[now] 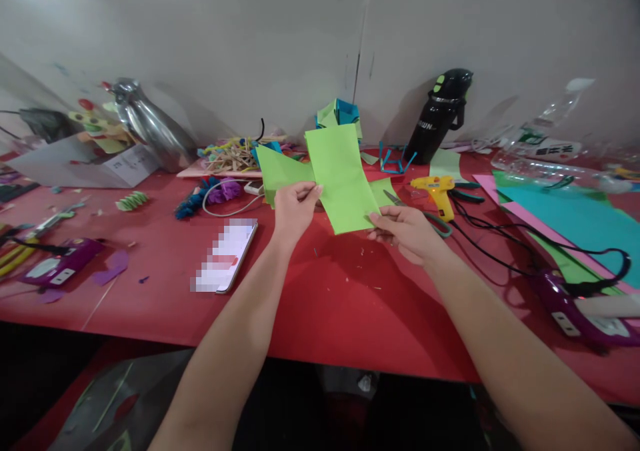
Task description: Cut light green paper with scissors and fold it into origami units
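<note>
A rectangle of light green paper (344, 181) is held up over the red table between my two hands. My left hand (296, 204) pinches its left edge between thumb and fingers. At the lower right corner, my right hand (400, 230) grips the same paper with thumb on top. Behind my left hand stands another green sheet (283, 174); I cannot tell whether it joins the held one. Scissors (437, 224) lie partly hidden behind my right hand, beside a yellow glue gun (434, 194). A phone (227, 256) with a lit screen rests left of my left forearm.
Coloured paper sheets (575, 218) and a purple power strip (583, 311) with black cables are on the right. A black bottle (443, 114) stands by the wall. At left are a steel flask (150, 124), a white box (110, 164) and another purple power strip (63, 262).
</note>
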Demonstrator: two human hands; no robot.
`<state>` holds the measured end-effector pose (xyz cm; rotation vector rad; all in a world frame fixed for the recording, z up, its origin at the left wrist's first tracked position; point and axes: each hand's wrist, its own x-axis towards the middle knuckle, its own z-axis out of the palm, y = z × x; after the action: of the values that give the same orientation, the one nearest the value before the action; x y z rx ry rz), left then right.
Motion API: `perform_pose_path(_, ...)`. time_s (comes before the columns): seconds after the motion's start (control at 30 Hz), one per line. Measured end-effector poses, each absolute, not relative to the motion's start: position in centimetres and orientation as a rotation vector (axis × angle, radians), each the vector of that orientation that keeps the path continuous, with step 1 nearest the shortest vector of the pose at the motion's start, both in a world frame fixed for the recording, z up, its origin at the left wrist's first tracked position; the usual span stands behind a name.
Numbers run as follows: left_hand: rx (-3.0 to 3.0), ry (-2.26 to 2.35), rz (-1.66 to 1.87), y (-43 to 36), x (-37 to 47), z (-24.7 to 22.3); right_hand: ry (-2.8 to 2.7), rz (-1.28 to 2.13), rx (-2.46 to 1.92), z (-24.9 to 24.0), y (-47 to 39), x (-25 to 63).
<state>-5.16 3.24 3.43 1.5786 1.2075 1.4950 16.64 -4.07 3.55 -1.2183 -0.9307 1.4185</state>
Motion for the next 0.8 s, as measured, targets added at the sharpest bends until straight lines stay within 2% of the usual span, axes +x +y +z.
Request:
perform_pose_path(0.43,1.636,1.149,1.462,3.7,-5.6,3.3,-0.935,1.594,-1.188,3.0,-4.0,17.8)
perform_pose_path(0.8,1.645,1.035,1.198,3.5,-4.8,2.4,-0.947,1.288,-1.302,2.6,-3.5,17.8)
